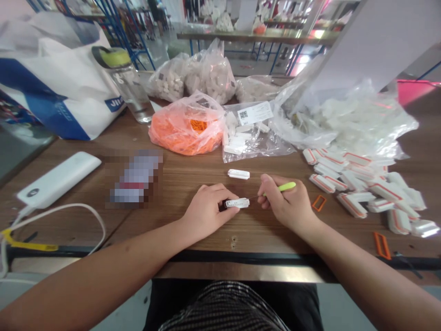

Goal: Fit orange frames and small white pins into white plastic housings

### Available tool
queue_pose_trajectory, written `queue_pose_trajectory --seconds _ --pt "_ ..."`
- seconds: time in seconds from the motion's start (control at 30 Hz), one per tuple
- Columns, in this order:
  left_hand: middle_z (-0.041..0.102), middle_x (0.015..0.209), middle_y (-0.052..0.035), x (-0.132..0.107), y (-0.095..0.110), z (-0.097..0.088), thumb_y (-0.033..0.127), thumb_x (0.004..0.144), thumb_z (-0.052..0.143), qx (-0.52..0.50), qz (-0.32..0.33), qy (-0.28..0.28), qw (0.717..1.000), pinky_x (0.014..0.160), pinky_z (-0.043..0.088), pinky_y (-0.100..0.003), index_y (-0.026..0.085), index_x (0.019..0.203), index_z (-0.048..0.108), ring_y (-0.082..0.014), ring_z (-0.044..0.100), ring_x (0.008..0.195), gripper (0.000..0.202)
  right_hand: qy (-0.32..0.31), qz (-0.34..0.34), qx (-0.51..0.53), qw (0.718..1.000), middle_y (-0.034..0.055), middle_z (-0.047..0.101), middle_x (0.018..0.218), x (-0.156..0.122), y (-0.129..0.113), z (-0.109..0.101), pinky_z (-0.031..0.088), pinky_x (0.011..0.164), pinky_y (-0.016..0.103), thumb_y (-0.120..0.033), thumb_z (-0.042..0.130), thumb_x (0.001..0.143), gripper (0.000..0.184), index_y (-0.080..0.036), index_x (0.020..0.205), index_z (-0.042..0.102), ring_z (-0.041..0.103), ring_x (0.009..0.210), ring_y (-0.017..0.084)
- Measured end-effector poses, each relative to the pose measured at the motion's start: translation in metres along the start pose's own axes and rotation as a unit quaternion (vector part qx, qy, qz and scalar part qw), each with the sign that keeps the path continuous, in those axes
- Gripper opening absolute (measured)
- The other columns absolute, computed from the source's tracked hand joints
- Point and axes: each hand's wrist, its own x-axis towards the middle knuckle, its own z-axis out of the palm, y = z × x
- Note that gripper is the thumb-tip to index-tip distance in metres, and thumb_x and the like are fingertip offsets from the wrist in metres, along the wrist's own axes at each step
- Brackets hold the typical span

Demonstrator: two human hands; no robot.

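Note:
My left hand (208,209) pinches a small white plastic connector (237,202) against the wooden table (179,179). My right hand (285,202) is closed around a thin tool with a lime-green handle (286,186), its metal tip pointing at the connector's right end. A second white connector (239,174) lies loose just beyond my hands. To the right sits a pile of white connectors with orange seals (358,184). One orange seal ring (319,202) rests beside my right hand, another orange ring (381,245) near the table's front edge.
A bag of orange seals (186,128) and a clear bag of white parts (248,133) lie behind my hands. More clear bags (347,115) fill the right. At left are a white power bank (58,178) with cable, a water bottle (129,85) and a white-blue bag (62,78).

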Motion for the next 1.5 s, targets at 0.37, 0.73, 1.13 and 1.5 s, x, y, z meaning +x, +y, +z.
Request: queue_pose_trajectory --seconds 0.37,0.73,1.13,1.5 --pt "0.066 0.083 0.0014 0.0001 0.0002 -0.0008 0.028 0.082 0.066 0.008 0.001 0.001 1.0 0.076 0.037 -0.035 0.025 0.094 0.07 -0.0148 0.058 0.071 0.012 0.049 0.031 0.063 0.996 0.0013 0.059 0.045 0.0009 -0.0019 -0.0002 0.044 0.036 0.019 -0.051 0.052 0.086 0.047 -0.017 0.055 0.058 0.053 0.035 0.009" --pt "0.064 0.08 0.0017 0.0001 0.0012 -0.0015 0.027 0.081 0.068 0.006 -0.002 0.002 1.0 0.075 0.038 -0.034 0.024 0.092 0.07 -0.0147 0.057 0.07 0.012 0.04 0.056 0.075 0.995 0.0011 0.058 0.045 0.0017 0.0003 0.0015 0.044 0.035 0.018 -0.052 0.054 0.085 0.048 -0.016 0.054 0.058 0.053 0.035 0.009" --pt "0.065 0.081 0.0018 -0.0001 0.0007 -0.0007 0.026 0.081 0.068 0.006 -0.001 0.003 1.0 0.076 0.038 -0.034 0.024 0.093 0.07 -0.0149 0.058 0.071 0.012 0.045 0.064 0.042 0.996 0.0013 0.058 0.044 0.0033 -0.0005 0.0016 0.043 0.035 0.018 -0.049 0.054 0.085 0.045 -0.016 0.053 0.058 0.053 0.034 0.009" --pt "0.065 0.082 0.0019 0.0002 0.0016 -0.0011 0.026 0.083 0.067 0.002 -0.001 0.0 1.0 0.077 0.037 -0.035 0.025 0.095 0.07 -0.0149 0.058 0.072 0.012 0.041 0.036 0.027 0.998 0.0008 0.059 0.046 0.0016 -0.0033 0.0051 0.045 0.037 0.019 -0.051 0.053 0.086 0.046 -0.017 0.055 0.058 0.056 0.038 0.01"
